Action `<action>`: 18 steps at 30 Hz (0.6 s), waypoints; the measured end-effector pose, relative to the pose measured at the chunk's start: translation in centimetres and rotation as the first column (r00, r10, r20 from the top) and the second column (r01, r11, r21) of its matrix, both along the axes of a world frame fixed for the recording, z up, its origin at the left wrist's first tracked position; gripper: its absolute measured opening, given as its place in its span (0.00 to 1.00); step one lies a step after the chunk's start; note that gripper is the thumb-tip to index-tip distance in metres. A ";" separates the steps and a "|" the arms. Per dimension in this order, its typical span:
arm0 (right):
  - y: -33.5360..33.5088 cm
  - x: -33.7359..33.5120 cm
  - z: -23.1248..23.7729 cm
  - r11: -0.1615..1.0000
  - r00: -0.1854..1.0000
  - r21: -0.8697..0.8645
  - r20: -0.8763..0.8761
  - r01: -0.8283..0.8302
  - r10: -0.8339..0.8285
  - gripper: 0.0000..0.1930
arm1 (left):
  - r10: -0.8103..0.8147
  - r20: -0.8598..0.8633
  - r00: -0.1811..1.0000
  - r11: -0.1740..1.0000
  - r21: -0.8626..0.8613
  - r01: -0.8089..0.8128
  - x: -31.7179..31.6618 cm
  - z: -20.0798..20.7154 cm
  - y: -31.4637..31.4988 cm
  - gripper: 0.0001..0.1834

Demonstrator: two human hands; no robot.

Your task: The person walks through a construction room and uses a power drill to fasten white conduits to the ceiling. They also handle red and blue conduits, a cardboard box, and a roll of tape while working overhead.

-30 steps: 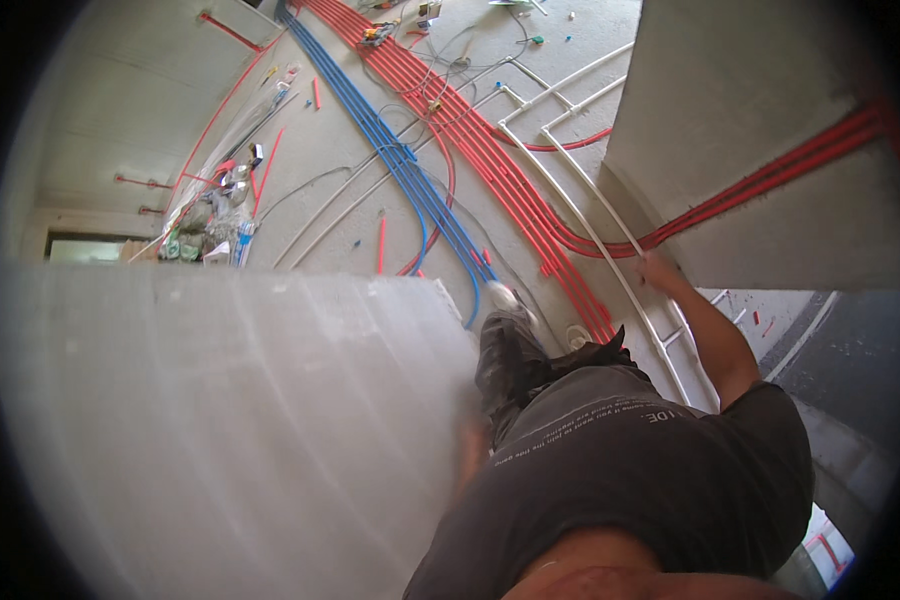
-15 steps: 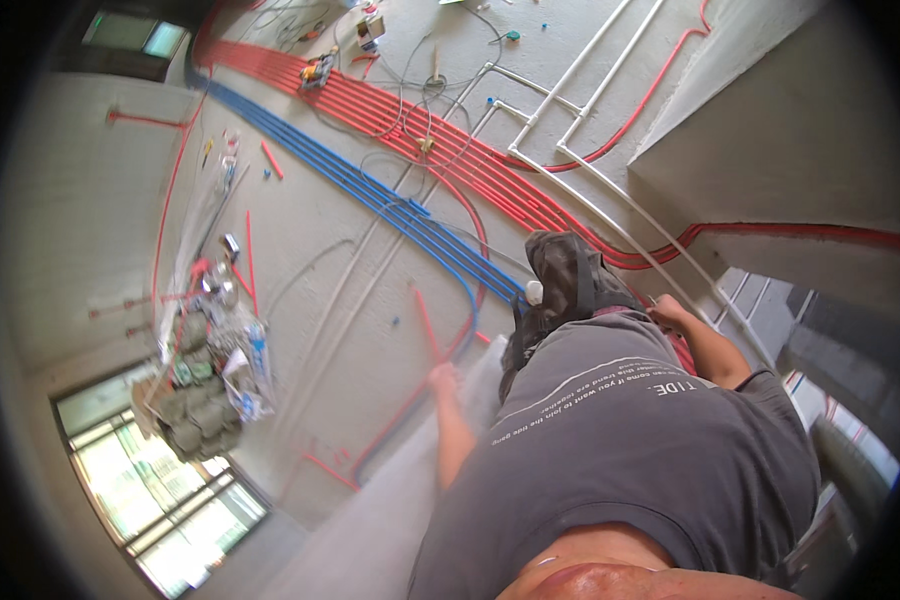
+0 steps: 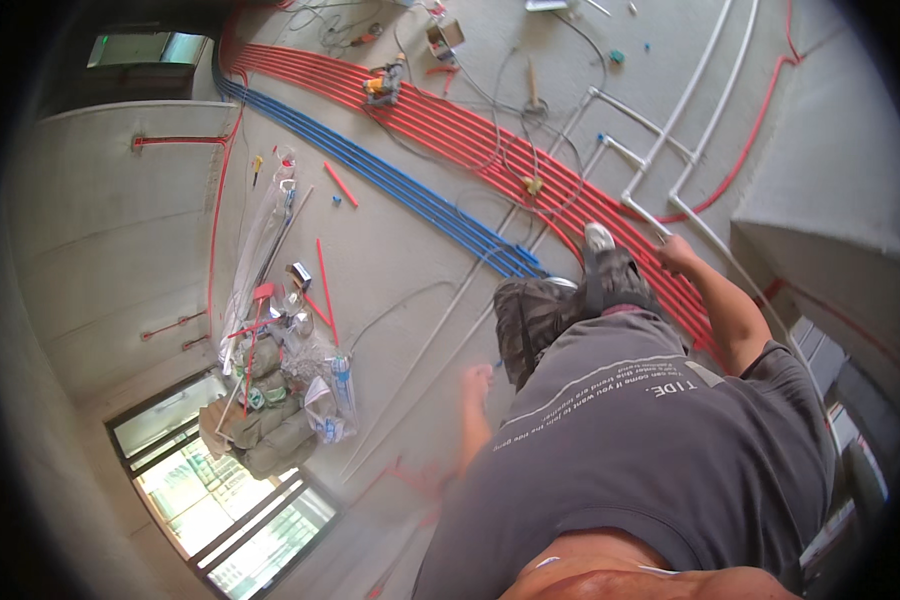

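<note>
My left hand (image 3: 477,384) hangs beside my left leg, over the grey floor. Its fingers look curled; motion blur hides what, if anything, is in them. Out in front of my right hip, my right hand (image 3: 678,254) is closed, with a small dark tip showing at the fingers. What it holds is too small to name. Below that hand run the red pipes (image 3: 440,122) and an elbow of the white pipe (image 3: 630,196). The blue pipes (image 3: 370,165) lie side by side and pass under my legs.
An orange-and-grey power tool (image 3: 382,84) rests on the red pipes. A hammer (image 3: 533,85), an open box (image 3: 445,40) and looping grey cable (image 3: 495,100) lie beyond. At left are bags (image 3: 280,440), plastic wrapping (image 3: 255,250) and loose red pipe pieces (image 3: 327,290), near a wall and window.
I have stepped forward: my right foot now shows among the red pipes. The floor scene has shifted right and down in view. My right hand has come out from beside my hip.
</note>
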State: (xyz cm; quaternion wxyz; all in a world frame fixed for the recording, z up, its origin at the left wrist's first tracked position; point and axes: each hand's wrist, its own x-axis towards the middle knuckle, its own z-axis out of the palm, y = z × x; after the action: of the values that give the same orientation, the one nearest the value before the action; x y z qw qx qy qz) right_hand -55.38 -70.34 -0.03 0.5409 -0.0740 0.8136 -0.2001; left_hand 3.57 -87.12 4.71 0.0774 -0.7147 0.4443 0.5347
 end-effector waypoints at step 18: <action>-44.9 10.9 0.5 0.979 0.988 0.205 -0.151 -0.009 0.041 0.17 | 0.233 -0.096 0.968 0.968 -0.070 -0.240 1.8 -5.5 -62.0 0.09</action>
State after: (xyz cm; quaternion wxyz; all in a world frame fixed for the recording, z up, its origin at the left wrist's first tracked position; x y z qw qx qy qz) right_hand -44.50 -115.21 0.46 0.4834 -0.0439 0.8683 -0.1025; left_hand 5.39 -149.11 -0.77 -0.0355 -0.7410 0.3801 0.5524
